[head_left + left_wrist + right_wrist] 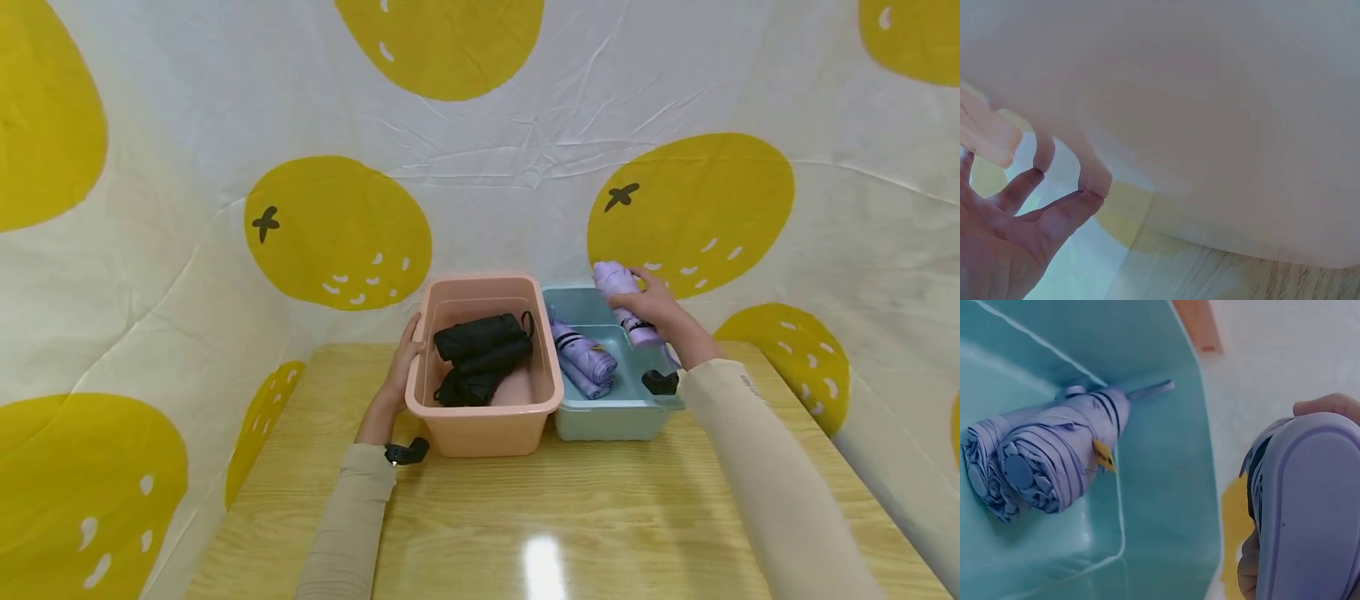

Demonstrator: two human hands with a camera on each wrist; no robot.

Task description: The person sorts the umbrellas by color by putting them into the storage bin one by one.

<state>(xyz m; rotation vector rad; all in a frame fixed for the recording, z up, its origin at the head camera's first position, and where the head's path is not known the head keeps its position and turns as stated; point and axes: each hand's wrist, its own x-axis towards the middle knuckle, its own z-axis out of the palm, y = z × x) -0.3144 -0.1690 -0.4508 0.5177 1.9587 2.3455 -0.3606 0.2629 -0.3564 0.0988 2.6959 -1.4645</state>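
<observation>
My right hand [651, 302] grips a folded light purple umbrella [617, 282] with a dark band, holding it tilted above the blue bin [611, 421]. In the right wrist view its smooth flat purple end [1313, 512] faces the camera. Two more folded purple umbrellas [588, 354] lie side by side inside the blue bin; a small yellow tag [1104, 455] hangs on one. On the left, my left hand [405, 358] holds the left rim of the peach bin [487, 433], fingertips against its outer wall [1210, 137]. Folded black umbrellas [480, 335] lie inside that bin.
Both bins stand side by side on a wood-grain table [465, 525]. Behind and around the table hangs a white cloth [495, 217] printed with large yellow fruit. Black wrist devices [407, 451] sit on both wrists.
</observation>
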